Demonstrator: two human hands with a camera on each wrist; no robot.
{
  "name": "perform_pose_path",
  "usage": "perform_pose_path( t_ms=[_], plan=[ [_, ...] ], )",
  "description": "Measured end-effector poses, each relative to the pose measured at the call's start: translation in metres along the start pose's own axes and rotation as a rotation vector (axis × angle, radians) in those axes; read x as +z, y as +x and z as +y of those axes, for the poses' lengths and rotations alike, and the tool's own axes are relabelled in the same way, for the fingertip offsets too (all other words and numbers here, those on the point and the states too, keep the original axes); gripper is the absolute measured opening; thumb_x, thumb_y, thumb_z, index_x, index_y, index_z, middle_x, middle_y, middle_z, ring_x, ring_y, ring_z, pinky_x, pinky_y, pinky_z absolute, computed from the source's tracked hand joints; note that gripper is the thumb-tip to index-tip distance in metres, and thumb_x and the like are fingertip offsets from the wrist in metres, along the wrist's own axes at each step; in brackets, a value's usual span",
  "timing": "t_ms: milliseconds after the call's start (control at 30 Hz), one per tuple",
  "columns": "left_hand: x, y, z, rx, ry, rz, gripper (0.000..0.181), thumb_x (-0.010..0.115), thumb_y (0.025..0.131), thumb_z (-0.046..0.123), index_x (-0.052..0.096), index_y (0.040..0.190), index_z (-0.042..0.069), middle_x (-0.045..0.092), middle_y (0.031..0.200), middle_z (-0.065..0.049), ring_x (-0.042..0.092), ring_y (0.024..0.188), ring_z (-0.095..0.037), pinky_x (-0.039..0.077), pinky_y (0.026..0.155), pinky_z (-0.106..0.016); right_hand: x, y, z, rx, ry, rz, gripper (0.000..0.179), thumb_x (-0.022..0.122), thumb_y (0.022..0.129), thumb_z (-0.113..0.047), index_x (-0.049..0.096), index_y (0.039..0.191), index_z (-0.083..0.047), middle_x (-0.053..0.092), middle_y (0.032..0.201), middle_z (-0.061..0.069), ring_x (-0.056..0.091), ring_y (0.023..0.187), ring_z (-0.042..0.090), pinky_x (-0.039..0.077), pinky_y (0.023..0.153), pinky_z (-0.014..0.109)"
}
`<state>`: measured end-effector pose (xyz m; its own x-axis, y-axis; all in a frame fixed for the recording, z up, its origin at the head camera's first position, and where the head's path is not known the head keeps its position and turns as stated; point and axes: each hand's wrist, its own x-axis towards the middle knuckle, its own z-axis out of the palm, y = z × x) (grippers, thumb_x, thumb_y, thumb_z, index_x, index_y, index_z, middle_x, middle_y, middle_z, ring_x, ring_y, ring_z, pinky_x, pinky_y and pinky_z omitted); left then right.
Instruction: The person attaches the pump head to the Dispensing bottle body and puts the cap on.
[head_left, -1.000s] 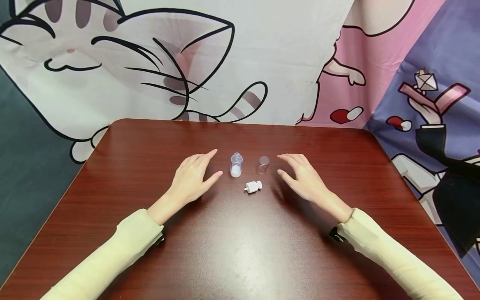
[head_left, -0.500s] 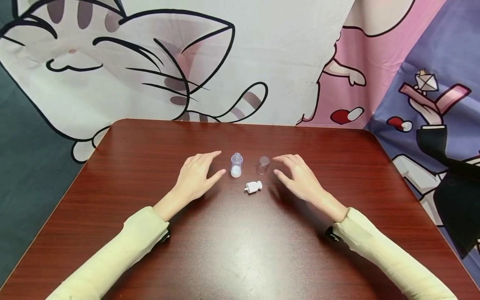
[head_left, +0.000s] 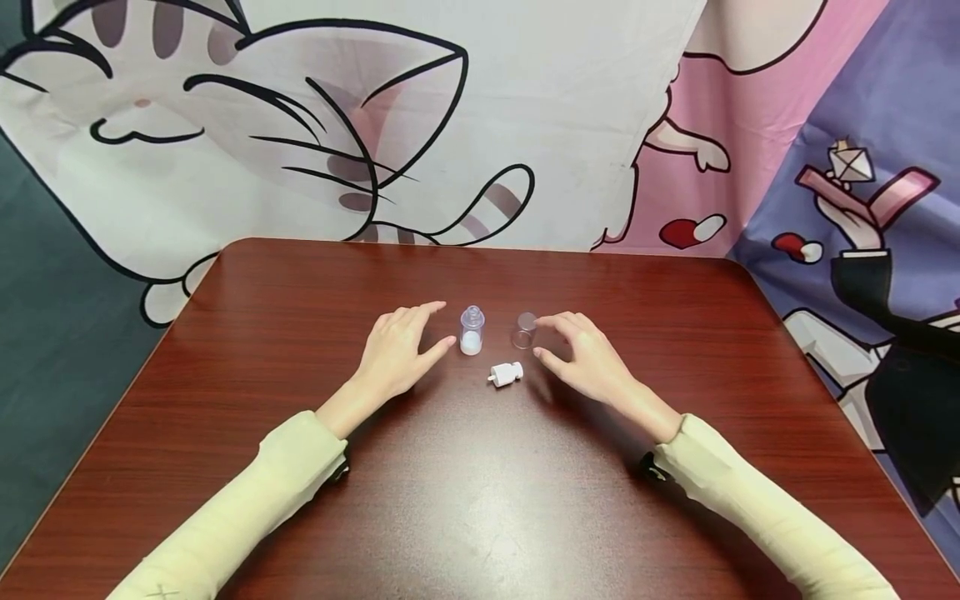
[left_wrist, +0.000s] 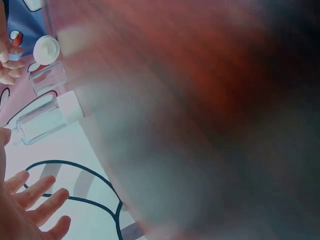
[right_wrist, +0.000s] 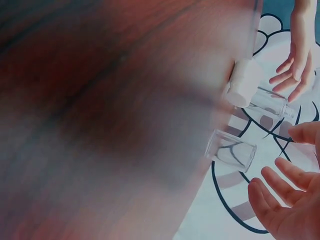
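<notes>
At lower right the right hand (right_wrist: 292, 207), fingers parted, is near a transparent cylindrical cup (right_wrist: 232, 151), while at upper right a white cylindrical piece (right_wrist: 244, 85) overlaps a transparent bottle (right_wrist: 268, 104) below the left hand (right_wrist: 300, 57).

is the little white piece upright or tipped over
Tipped over: the white piece lies on its side on the table, its thin tip pointing left.

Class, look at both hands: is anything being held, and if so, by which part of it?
Nothing is held: the left hand is open beside the bottle, the right hand open beside the clear cap.
</notes>
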<state>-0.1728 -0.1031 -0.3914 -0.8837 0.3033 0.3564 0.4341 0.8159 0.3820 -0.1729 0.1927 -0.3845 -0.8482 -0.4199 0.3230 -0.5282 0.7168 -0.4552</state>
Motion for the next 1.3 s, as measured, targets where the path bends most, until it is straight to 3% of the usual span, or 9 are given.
perform_pose_path(
  t_ms=[367, 800, 1000, 1300],
  plan=[
    [-0.001, 0.002, 0.001, -0.012, 0.000, -0.016, 0.056, 0.059, 0.091, 0.047, 0.050, 0.135, 0.015, 0.064, 0.125, -0.007, 0.059, 0.110, -0.027, 0.042, 0.098, -0.048, 0.007, 0.001, -0.003, -0.010, 0.066, -0.041, 0.038, 0.071, 0.085, -0.023, 0.063, 0.119, -0.009, 0.065, 0.112, 0.009, 0.062, 0.097, 0.027, 0.054, 0.082, 0.041],
    [-0.002, 0.007, 0.003, -0.073, -0.109, -0.076, 0.056, 0.061, 0.090, 0.046, 0.052, 0.134, 0.014, 0.064, 0.125, -0.007, 0.058, 0.113, -0.028, 0.039, 0.101, -0.050, 0.010, 0.004, -0.008, 0.011, 0.068, -0.102, 0.039, 0.073, 0.084, -0.022, 0.062, 0.119, -0.009, 0.066, 0.114, 0.008, 0.058, 0.104, 0.026, 0.049, 0.089, 0.041],
    [-0.002, 0.008, 0.004, -0.094, -0.097, -0.111, 0.054, 0.060, 0.091, 0.048, 0.054, 0.133, 0.015, 0.061, 0.130, -0.004, 0.055, 0.119, -0.026, 0.035, 0.104, -0.049, 0.011, 0.006, -0.009, 0.016, 0.107, -0.137, 0.039, 0.073, 0.083, -0.020, 0.062, 0.119, -0.007, 0.067, 0.113, 0.009, 0.063, 0.099, 0.025, 0.052, 0.087, 0.041],
    [0.002, 0.012, 0.006, -0.072, -0.083, -0.099, 0.053, 0.064, 0.089, 0.045, 0.055, 0.131, 0.014, 0.064, 0.126, -0.004, 0.057, 0.116, -0.026, 0.036, 0.104, -0.049, 0.014, 0.006, -0.010, 0.018, 0.169, -0.174, 0.038, 0.073, 0.083, -0.016, 0.063, 0.117, -0.007, 0.068, 0.113, 0.009, 0.065, 0.098, 0.025, 0.054, 0.086, 0.041]
  ],
)
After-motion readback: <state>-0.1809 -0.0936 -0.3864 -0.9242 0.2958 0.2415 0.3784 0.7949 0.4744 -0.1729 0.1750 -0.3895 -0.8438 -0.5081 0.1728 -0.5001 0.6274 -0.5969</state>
